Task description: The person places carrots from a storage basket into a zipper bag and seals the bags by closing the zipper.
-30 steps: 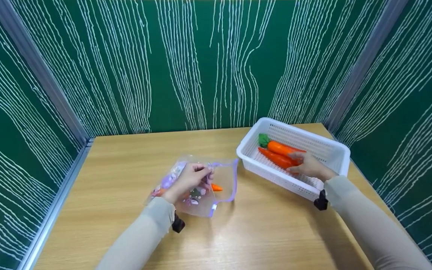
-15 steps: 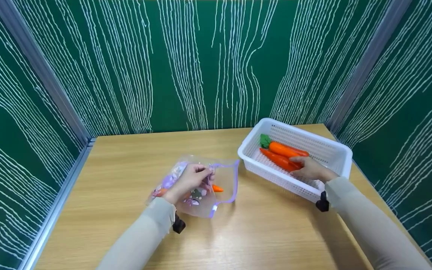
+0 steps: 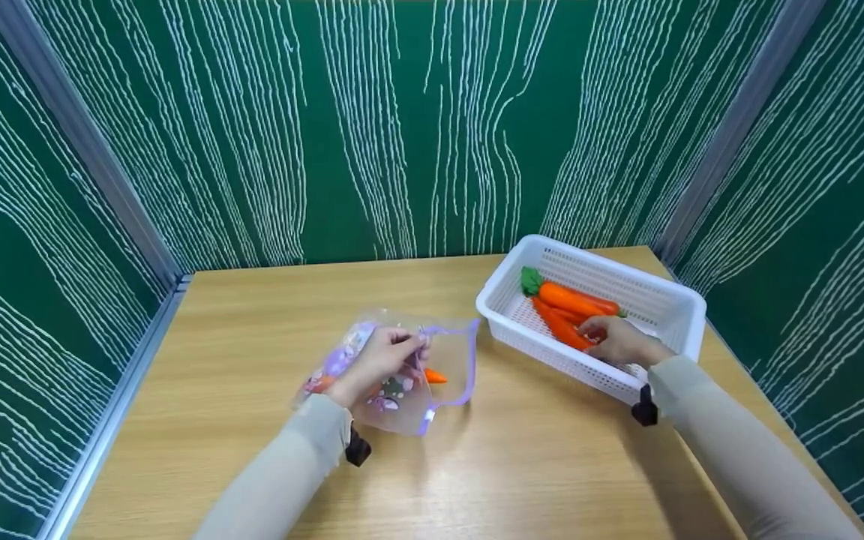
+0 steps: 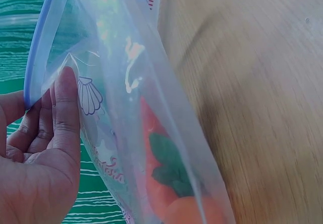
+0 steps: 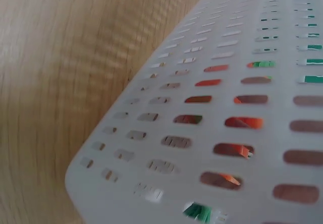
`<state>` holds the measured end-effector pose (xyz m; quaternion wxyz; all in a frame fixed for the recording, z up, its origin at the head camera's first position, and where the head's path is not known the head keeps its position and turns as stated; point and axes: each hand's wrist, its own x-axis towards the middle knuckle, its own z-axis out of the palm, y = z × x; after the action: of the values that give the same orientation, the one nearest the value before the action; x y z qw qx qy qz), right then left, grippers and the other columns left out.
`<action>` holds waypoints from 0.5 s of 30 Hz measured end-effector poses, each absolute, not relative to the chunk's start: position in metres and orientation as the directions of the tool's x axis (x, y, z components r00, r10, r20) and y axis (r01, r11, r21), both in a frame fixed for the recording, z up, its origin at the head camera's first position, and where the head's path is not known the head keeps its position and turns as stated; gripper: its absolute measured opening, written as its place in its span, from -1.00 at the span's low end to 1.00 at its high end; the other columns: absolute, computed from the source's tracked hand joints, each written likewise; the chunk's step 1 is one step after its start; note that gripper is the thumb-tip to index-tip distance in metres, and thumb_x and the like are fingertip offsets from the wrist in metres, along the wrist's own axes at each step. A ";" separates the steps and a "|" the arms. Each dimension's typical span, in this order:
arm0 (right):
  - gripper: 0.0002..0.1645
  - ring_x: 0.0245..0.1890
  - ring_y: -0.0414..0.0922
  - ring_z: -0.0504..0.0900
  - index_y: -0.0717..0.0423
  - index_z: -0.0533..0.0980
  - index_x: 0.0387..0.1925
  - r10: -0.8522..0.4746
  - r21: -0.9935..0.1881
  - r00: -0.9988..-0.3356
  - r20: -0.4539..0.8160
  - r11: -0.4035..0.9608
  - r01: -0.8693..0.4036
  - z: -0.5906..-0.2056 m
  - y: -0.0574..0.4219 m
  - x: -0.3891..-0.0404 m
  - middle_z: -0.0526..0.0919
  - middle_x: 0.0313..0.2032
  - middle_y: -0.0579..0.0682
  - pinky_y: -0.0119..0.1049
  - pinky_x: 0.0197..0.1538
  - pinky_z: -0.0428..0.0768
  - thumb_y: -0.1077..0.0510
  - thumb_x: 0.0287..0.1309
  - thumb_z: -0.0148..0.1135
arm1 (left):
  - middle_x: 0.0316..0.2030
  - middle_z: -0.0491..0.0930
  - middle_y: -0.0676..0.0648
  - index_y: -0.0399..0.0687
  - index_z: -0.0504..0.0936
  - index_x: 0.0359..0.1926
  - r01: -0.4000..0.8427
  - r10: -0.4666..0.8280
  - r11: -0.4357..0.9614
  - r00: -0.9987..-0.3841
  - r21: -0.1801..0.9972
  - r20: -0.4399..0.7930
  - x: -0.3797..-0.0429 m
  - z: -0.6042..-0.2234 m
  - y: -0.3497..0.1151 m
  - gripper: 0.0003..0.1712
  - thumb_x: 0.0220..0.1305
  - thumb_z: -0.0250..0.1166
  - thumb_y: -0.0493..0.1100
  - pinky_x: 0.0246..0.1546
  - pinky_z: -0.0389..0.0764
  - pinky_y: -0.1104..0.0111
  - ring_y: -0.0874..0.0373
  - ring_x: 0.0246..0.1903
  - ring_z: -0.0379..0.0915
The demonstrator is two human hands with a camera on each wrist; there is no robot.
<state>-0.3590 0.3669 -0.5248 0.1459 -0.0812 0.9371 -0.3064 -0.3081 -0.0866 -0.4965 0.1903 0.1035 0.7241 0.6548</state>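
My left hand (image 3: 381,364) pinches the rim of a clear zip bag (image 3: 402,420) with purple edging, holding its mouth open. A carrot tip (image 3: 434,376) shows inside the mouth. Through the plastic in the left wrist view appear green leaves (image 4: 171,163) and red and orange shapes. Reaching into the white basket (image 3: 544,354), my right hand (image 3: 619,341) grips the near end of a long red pepper (image 3: 558,324). Beside it lies a carrot (image 3: 571,298) with a green top, and a second red pepper (image 3: 606,306) is partly hidden behind that carrot.
The basket wall (image 5: 151,148) fills much of the right wrist view and blocks sight of the right hand. Wooden tabletop (image 3: 514,465) lies between bag and basket. Green panels (image 3: 432,150) with white lines stand behind and at both sides.
My right fingers have closed round the red pepper and turned it, its far tip shifting right, away from the basket's left side. The left hand and bag stay nearly still.
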 end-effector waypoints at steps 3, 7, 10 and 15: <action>-0.52 0.14 0.31 0.60 0.37 0.57 0.23 -0.277 -0.601 -0.943 -0.182 0.791 -0.116 -0.526 0.366 -0.357 0.66 0.14 0.41 0.35 0.37 0.56 0.40 0.30 0.38 | -0.39 0.65 -0.03 -0.18 0.71 -0.19 -0.099 0.401 0.102 -0.907 0.990 -0.132 -0.307 -0.498 -0.086 -0.70 0.69 0.19 -0.11 -0.53 0.64 0.46 0.20 -0.52 0.63; -0.49 0.14 0.30 0.62 0.41 0.57 0.25 -0.311 -0.585 -0.929 -0.201 0.799 -0.141 -0.525 0.365 -0.355 0.66 0.16 0.43 0.32 0.35 0.60 0.46 0.27 0.28 | -0.38 0.65 -0.03 -0.16 0.72 -0.19 -0.106 0.404 0.095 -0.905 0.990 -0.136 -0.307 -0.499 -0.087 -0.70 0.69 0.18 -0.11 -0.51 0.65 0.46 0.19 -0.50 0.63; -0.40 0.18 0.29 0.59 0.38 0.56 0.33 -0.327 -0.565 -0.912 -0.249 0.814 -0.137 -0.522 0.364 -0.354 0.65 0.23 0.42 0.36 0.42 0.52 0.49 0.24 0.16 | -0.35 0.66 -0.05 -0.13 0.73 -0.16 -0.112 0.396 0.110 -0.906 0.988 -0.147 -0.307 -0.498 -0.087 -0.71 0.70 0.17 -0.10 -0.48 0.67 0.46 0.19 -0.48 0.62; -0.31 0.18 0.25 0.56 0.32 0.57 0.36 -0.335 -0.538 -0.896 -0.293 0.832 -0.135 -0.521 0.365 -0.351 0.66 0.25 0.37 0.40 0.47 0.43 0.51 0.17 0.08 | -0.34 0.67 -0.07 -0.13 0.74 -0.16 -0.113 0.388 0.121 -0.909 0.986 -0.152 -0.306 -0.497 -0.088 -0.71 0.69 0.19 -0.09 -0.48 0.68 0.46 0.19 -0.48 0.62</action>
<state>-0.3514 0.3645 -0.5212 0.1909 -0.1254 0.9379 -0.2611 -0.3058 -0.0875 -0.4967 0.1909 0.0949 0.7241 0.6559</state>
